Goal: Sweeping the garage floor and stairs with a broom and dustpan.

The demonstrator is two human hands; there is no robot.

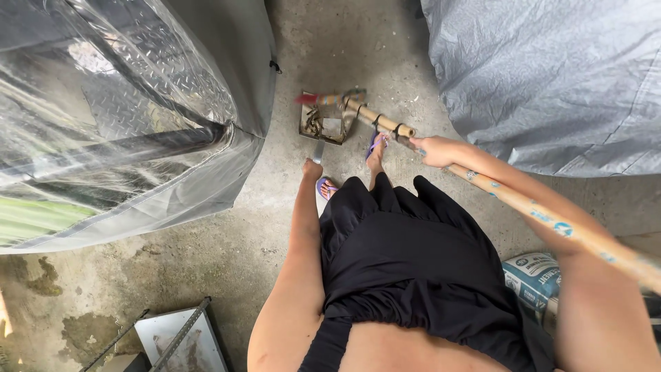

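My left hand [312, 167] grips the upright handle of a metal dustpan [323, 125] that rests on the concrete floor and holds dry leaves and debris. My right hand [432, 149] is closed around a long bamboo broom handle [523, 201] that runs from the lower right up to the dustpan. The broom's head [330, 100], red at its tip, lies across the dustpan's far edge. My feet in purple flip-flops [376, 145] stand just behind the dustpan. A black skirt covers my legs.
A vehicle under clear plastic and grey cover [131, 117] fills the left side. Another grey cover [551, 76] drapes a large object at the upper right. A cement bag [533, 275] lies at the right. A metal-framed panel [179, 337] sits at the bottom left.
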